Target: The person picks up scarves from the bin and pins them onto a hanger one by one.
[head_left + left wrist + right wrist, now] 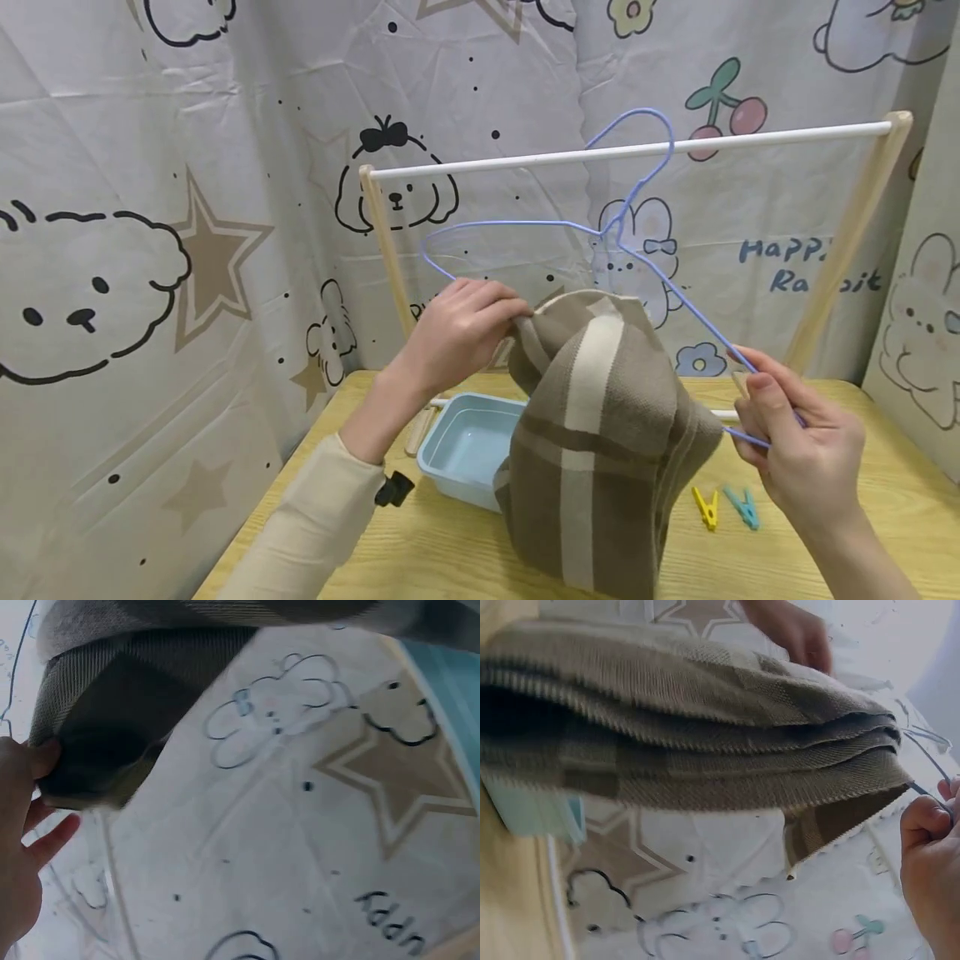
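A brown plaid scarf [630, 400] with a cream stripe hangs in folds over the lower bar of a blue-purple wire hanger [693, 308]. Its left upper edge is pinched by my left hand [468, 321], thumb and fingers on the cloth. My right hand [806, 446] grips the hanger's right corner. The hanger's hook overlaps the white rail of a drying rack [487, 162] in the head view. From the right wrist, the scarf [727, 761] shows several stacked layers. In the left wrist view a dark flap of scarf [135, 697] lies by the left thumb.
A light blue basin [468, 450] stands on the wooden table [420, 542], partly behind the scarf. A yellow clothespin [706, 508] and a teal clothespin [742, 507] lie below the right hand. A patterned curtain [225, 333] closes off the back and left.
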Demonstrator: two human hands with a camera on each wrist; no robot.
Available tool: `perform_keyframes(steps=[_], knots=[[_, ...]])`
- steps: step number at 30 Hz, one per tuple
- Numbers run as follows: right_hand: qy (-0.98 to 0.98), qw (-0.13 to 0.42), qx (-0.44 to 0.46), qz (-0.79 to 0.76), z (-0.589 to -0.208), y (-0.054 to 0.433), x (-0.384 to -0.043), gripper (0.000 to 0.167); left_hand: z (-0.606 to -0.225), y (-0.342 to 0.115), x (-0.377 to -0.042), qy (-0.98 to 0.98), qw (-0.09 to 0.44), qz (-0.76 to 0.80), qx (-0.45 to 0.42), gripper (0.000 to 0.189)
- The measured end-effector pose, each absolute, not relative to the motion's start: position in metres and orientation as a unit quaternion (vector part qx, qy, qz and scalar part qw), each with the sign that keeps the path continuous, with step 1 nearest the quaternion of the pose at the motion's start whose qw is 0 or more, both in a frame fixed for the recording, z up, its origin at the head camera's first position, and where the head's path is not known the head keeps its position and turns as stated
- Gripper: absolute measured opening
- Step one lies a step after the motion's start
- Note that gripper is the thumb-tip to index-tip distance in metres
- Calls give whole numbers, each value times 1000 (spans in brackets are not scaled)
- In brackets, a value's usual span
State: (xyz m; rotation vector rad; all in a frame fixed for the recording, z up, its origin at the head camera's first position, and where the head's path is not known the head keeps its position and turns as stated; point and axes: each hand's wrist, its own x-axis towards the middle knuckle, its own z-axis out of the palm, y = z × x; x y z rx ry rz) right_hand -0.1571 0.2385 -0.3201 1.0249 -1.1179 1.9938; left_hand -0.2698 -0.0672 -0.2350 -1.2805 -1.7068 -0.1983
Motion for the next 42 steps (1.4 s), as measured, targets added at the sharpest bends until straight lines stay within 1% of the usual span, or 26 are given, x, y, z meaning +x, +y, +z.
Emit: perform_keyframes(steps=[3, 5, 8, 9, 11, 12, 14, 18, 20, 21, 22, 23, 24, 28, 29, 31, 34, 36, 37, 39, 40, 42], knots=[[-462, 343, 384, 722, -314, 233, -154, 30, -220, -57, -271, -696, 489, -115, -513, 19], [-477, 347, 393, 705, -312, 229, -154, 30, -213, -49, -273, -691, 510, -121, -498, 23], [-457, 318, 416, 719, -311, 223, -154, 33, -208, -39, -275, -695, 532, -123, -468, 25], [-444, 305, 422, 729, -310, 221, -154, 34, -207, -36, -276, -702, 533, -119, -456, 25], [-415, 282, 436, 747, -310, 219, -154, 36, -207, -32, -278, -732, 518, -103, -430, 25], [-402, 272, 439, 756, -309, 218, -153, 37, -206, -31, -279, -755, 500, -93, -414, 24], [-386, 267, 437, 767, -309, 218, -151, 38, -204, -28, -280, -808, 446, -71, -379, 24], [-369, 287, 419, 778, -308, 219, -151, 35, -198, -26, -283, -901, 299, -45, -311, 25], [-369, 298, 405, 782, -309, 221, -152, 35, -197, -25, -283, -918, 252, -41, -303, 25], [-370, 304, 397, 783, -310, 222, -152, 34, -197, -25, -283, -920, 240, -46, -307, 25], [-373, 308, 391, 783, -311, 223, -152, 34, -198, -27, -282, -916, 241, -52, -318, 24], [-375, 311, 385, 784, -312, 224, -152, 34, -200, -29, -281, -906, 254, -63, -334, 23], [-375, 313, 382, 785, -313, 225, -152, 34, -203, -32, -280, -891, 277, -79, -352, 21], [-370, 320, 375, 787, -317, 231, -153, 34, -220, -52, -276, -788, 400, -155, -442, 11], [-369, 322, 373, 788, -317, 232, -153, 34, -226, -58, -276, -762, 419, -164, -466, 9], [-365, 325, 371, 789, -317, 234, -154, 33, -236, -68, -277, -729, 426, -164, -509, 9], [-362, 330, 367, 791, -317, 236, -153, 33, -250, -79, -280, -719, 404, -124, -552, 28], [-362, 329, 370, 790, -317, 236, -153, 32, -257, -82, -282, -714, 406, -94, -563, 33], [-367, 328, 374, 786, -317, 237, -153, 32, -260, -83, -282, -709, 414, -84, -565, 33], [-389, 336, 381, 768, -319, 239, -154, 30, -263, -83, -282, -697, 435, -75, -565, 26], [-410, 345, 386, 751, -319, 240, -154, 28, -264, -82, -282, -690, 445, -77, -565, 21], [-481, 375, 368, 702, -320, 245, -152, 26, -263, -81, -279, -682, 452, -86, -568, 15]])
